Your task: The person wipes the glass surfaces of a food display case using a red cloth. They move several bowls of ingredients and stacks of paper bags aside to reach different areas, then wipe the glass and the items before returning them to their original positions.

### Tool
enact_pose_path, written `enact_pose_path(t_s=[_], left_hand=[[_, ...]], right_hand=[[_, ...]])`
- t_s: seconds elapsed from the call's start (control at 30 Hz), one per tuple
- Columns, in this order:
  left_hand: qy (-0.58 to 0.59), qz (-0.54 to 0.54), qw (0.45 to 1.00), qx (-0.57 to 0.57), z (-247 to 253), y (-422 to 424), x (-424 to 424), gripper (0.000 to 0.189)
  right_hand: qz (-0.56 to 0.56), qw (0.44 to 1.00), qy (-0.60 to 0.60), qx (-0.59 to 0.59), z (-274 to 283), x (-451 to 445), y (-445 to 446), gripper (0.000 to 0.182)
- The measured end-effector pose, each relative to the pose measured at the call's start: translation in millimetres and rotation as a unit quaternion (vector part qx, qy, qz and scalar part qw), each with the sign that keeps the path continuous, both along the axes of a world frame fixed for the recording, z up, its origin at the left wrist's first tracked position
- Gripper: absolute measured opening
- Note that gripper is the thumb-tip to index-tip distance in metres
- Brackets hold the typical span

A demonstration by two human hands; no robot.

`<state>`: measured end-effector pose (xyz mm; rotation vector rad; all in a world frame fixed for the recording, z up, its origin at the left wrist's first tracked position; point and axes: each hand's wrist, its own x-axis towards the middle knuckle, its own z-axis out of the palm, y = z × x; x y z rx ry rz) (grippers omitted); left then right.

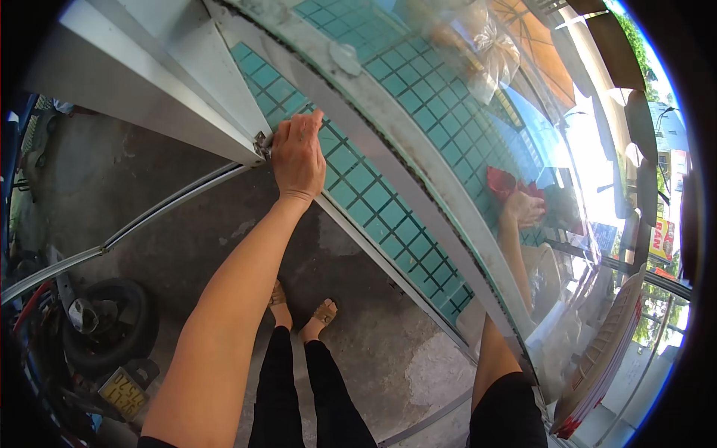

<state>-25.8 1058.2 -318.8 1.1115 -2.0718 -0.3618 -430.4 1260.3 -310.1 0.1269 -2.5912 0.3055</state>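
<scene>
My left hand (299, 151) grips the metal edge of a glass display cabinet (386, 269), beside a small latch (261, 144) at the corner of a white panel (168, 84). Through the glass shelf pane, my right hand (525, 208) shows inside the cabinet, closed on a crumpled red cloth (501, 183). The cloth lies against the cabinet's inner side, near green square tiles (411, 235). A glass shelf with a pale, dirty edge (448, 207) crosses above my right forearm.
A motorbike's rear wheel (109, 325) stands at the lower left on the concrete floor (207, 224). A knotted clear plastic bag (496, 53) is beyond the glass at the top. A stack of pale plastic trays or lids (602, 347) stands at the right.
</scene>
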Motion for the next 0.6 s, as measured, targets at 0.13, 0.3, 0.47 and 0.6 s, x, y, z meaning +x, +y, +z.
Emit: enact_pose_path(t_s=[0.13, 0.3, 0.47, 0.6], left_hand=[[0.034, -0.008, 0.999, 0.007, 8, 2, -3, 0.032], [0.0, 0.007, 1.0, 0.014, 6, 0, 12, 0.015], [-0.01, -0.005, 1.0, 0.004, 6, 1, 9, 0.009], [0.019, -0.015, 1.0, 0.006, 11, 3, -3, 0.011]], right_hand=[[0.107, 0.992, -0.03, 0.055, -3, -24, -43, 0.075], [0.441, 0.897, -0.036, -0.018, -13, 112, -160, 0.053], [0.477, 0.873, -0.093, -0.031, 11, 137, -234, 0.046], [0.53, 0.843, -0.067, -0.069, 7, 148, -262, 0.041]])
